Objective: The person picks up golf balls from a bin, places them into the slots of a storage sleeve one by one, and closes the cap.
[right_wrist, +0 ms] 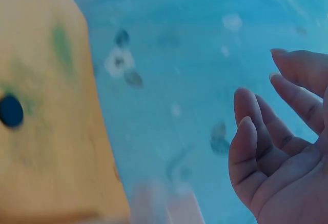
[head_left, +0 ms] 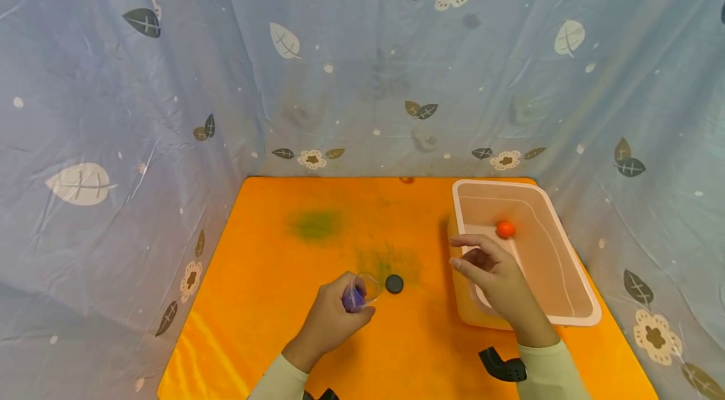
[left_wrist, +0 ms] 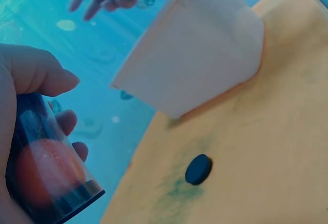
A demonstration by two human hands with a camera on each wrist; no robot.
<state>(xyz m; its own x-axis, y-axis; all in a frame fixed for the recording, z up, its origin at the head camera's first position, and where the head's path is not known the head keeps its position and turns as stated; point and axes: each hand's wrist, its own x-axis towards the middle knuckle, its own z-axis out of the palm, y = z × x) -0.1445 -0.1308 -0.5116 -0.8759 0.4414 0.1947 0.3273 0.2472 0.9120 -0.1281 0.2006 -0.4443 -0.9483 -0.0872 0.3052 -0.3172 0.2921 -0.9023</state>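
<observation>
My left hand [head_left: 347, 311] grips a small clear container [head_left: 359, 292] tilted just above the orange table [head_left: 266, 274]. In the left wrist view the container [left_wrist: 48, 180] has a dark bottom, and an orange ball shows inside it. A black round cap [head_left: 394, 283] lies on the table just right of the container and also shows as the cap [left_wrist: 198, 169] and the cap [right_wrist: 10, 111]. My right hand [head_left: 472, 256] hovers empty with relaxed fingers [right_wrist: 256, 142] over the left rim of a white bin [head_left: 572, 318]. Another orange ball [head_left: 505, 229] lies in the bin.
Blue flowered cloth [head_left: 351, 73] walls the table on the left, back and right. The bin [left_wrist: 195, 65] takes up the right side of the table. Green smudges [head_left: 317, 224] mark the table's middle. A black wrist mount [head_left: 501, 365] sits on my right sleeve.
</observation>
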